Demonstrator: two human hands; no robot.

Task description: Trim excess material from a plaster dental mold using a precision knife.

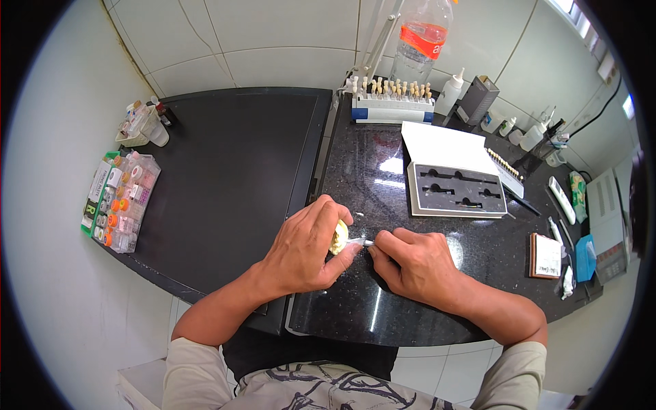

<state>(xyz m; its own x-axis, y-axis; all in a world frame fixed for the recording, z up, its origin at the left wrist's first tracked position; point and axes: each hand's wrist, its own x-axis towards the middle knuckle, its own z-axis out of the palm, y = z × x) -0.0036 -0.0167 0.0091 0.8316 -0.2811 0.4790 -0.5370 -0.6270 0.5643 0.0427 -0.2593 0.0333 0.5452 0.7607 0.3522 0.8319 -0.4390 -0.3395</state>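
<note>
My left hand (309, 242) is closed round a pale yellow dental cast (339, 237), pinching it between thumb and fingers; most of it is hidden by the hand. In my right hand (418, 263) is a small knife (357, 241), its handle mostly covered by the curled fingers. The knife's silvery blade points left and meets the near right side of the cast, close to my left thumb. Both hands are above the front part of a black speckled countertop (342, 301). Small pale crumbs (360, 214) lie on the counter beyond the cast.
Behind my right hand an opened white case (456, 190) has a dark cut-out insert. A tooth shade guide (393, 106) and a large bottle (420, 44) stand at the back. A notepad (545, 256) lies at right. Boxes of small bottles (130, 198) line the far left edge.
</note>
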